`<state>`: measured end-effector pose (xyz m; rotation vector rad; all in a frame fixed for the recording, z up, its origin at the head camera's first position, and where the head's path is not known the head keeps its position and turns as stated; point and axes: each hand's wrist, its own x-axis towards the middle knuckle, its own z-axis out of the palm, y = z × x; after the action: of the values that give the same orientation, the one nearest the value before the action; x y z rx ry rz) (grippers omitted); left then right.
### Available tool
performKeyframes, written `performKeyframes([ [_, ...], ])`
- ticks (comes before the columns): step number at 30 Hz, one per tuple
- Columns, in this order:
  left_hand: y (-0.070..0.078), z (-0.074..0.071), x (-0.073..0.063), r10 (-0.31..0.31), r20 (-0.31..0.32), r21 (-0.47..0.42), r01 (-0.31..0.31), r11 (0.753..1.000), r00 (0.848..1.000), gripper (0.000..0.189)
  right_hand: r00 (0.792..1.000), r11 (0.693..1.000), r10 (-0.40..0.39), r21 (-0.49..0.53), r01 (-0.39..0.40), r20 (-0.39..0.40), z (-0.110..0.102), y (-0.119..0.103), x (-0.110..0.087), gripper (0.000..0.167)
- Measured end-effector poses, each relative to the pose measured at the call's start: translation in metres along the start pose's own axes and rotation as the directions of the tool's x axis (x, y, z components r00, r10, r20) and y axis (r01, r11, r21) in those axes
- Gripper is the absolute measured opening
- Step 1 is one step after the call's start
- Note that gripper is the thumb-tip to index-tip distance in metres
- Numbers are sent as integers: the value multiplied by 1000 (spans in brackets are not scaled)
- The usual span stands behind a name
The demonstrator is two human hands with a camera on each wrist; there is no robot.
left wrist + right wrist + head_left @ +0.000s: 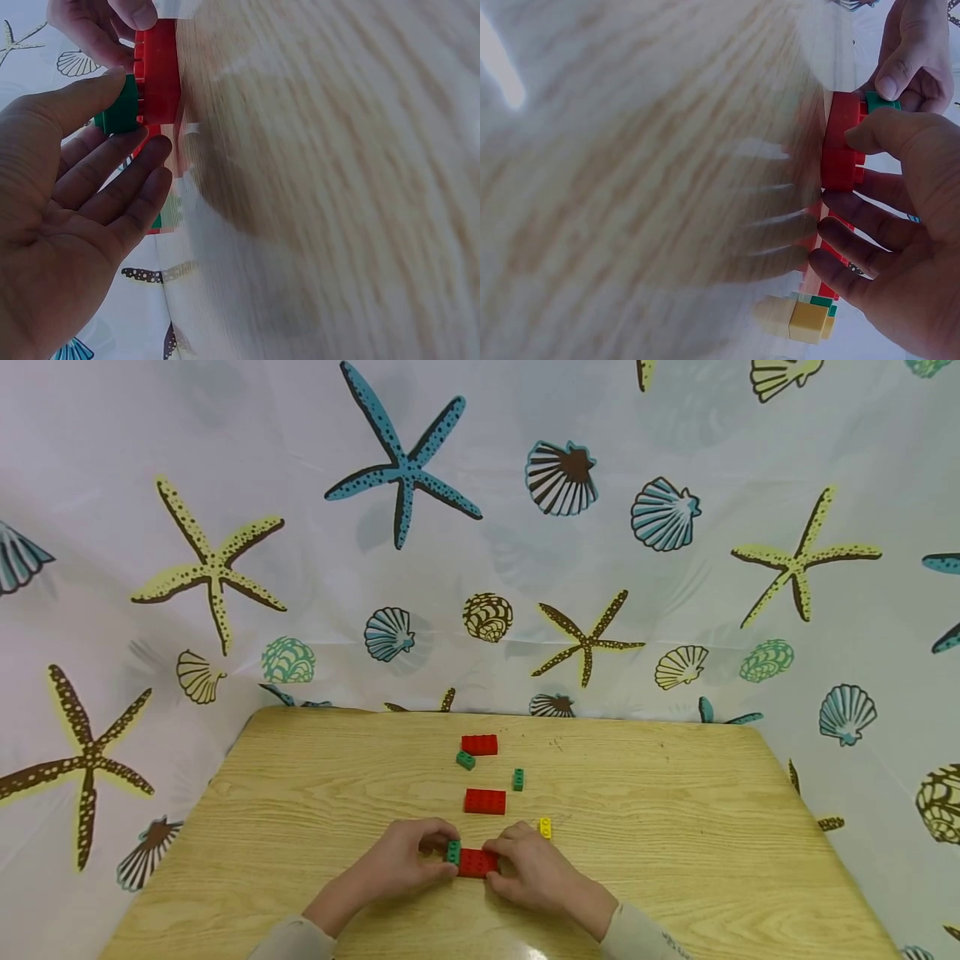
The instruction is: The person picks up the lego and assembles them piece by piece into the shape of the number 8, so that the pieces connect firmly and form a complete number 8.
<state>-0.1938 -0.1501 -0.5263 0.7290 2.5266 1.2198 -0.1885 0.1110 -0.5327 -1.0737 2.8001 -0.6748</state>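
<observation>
While left grip [407, 857] pinches the green brick [453, 852] and right grip [537, 869] the red block [474, 862], a yellow brick [545, 828] lies nearby

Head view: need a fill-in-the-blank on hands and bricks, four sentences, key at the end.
1. The left hand pinches a brick coloured ____.
2. The right hand grips a block coloured ____.
3. Beyond the hands lie ____ loose green bricks.
4. The rightmost brick is coloured ____.

Missing words: green; red; two; yellow.
</observation>
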Motion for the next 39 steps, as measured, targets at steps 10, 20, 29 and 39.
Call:
performKeyframes([
  [10, 1, 1, 1, 27, 0, 13, -27, 1000, 1000, 32, 1000, 1000, 1, 1, -1, 6, -1, -1, 0, 32],
  [20, 1, 2, 2, 23, -3, 34, -23, 999, 1000, 21, 1000, 1000, 3, -7, -3, 9, 0, 0, 1, 32],
  [29, 4, 1, 2, 9, 21, 46, -10, 999, 1000, 20, 1000, 1000, -3, -14, 3, 8, 1, 0, 1, 32],
  [39, 5, 2, 4, 7, 30, 95, -10, 995, 1000, 18, 1000, 1000, -2, -26, 2, 14, 0, 0, 2, 33],
])
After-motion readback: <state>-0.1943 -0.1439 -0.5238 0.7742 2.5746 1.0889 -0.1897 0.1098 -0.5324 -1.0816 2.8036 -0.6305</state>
